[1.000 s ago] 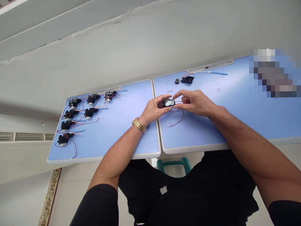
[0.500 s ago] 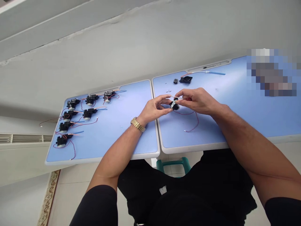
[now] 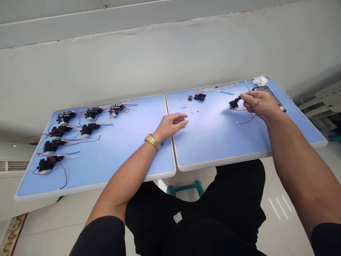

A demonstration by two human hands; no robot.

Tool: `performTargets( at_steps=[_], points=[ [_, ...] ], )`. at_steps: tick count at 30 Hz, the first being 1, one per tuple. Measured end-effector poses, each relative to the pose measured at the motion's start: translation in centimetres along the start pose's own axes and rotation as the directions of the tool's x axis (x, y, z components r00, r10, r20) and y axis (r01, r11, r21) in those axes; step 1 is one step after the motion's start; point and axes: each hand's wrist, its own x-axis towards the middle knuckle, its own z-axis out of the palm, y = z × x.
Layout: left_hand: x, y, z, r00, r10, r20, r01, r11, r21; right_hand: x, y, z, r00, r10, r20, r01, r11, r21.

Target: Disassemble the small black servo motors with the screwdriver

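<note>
Holding a black unit (image 3: 234, 104) and a screwdriver (image 3: 247, 85) in a snug grip, the right hand (image 3: 259, 103) hangs over the right desk (image 3: 213, 142), toward its right edge, near a phone (image 3: 272, 95). The left hand (image 3: 172, 125), its grip narrowly parted, spans that desk's left edge. Seven similar units (image 3: 90, 129) line the left desk (image 3: 130, 145).

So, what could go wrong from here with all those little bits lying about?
The right hand grips both the black part and a thin metal tool, so either might slip. The red wire trails loose and could snag. Tiny dark bits lie near the left hand, which might brush them away.
</note>
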Motion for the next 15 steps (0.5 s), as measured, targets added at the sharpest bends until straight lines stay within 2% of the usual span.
performTargets(
  at_steps=[4,9,12,15],
  points=[
    [0.0,0.1,0.0,1.000,0.017,-0.008,-0.017,0.999,0.031,1.1,1.8,-2.6,0.991,0.114,-0.075,-0.116,0.993,-0.021],
    [0.0,0.2,-0.1,1.000,0.018,0.000,-0.018,0.999,0.046,3.9,3.3,-2.7,0.965,0.231,-0.122,-0.239,0.970,-0.050],
    [0.0,0.2,-0.2,1.000,0.016,0.004,-0.016,0.998,0.054,5.4,3.7,-2.8,0.965,0.238,-0.115,-0.245,0.968,-0.053],
    [0.0,0.1,-0.2,1.000,0.014,0.004,-0.014,0.999,0.053,6.2,4.3,-3.2,0.979,0.183,-0.094,-0.188,0.981,-0.040]
  ],
)
